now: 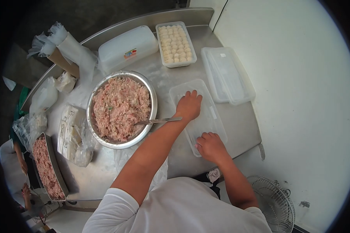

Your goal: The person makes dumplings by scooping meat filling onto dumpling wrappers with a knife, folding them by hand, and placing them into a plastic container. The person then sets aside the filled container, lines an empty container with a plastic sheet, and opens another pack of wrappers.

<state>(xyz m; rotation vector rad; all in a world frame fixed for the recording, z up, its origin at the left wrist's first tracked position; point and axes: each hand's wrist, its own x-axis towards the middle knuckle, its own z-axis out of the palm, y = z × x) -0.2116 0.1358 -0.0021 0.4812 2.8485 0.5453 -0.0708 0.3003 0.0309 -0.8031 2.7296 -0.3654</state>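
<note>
A shallow clear plastic container (207, 112) lies on the steel table before me. My left hand (189, 105) reaches over its far part, fingers curled down; their tips and anything in them are hidden. At the container's near end, my right hand (212, 147) is closed, knuckles up. Its fingertips meet low by the plastic, and I cannot make out what they hold. Left of the container stands a big steel bowl (154, 103) of minced meat mixture (120, 105). A flat metal spatula (159, 120) sticks out of the meat, its handle end beside my left wrist.
Behind stand a container (176, 64) with rows of pale dough balls and a large translucent box (126, 48). Stacked clear lids (227, 75) lie by the wall. To the left are plastic rolls (72, 50), a wrapped package (71, 132), a meat tray (46, 167) and another person (12, 163).
</note>
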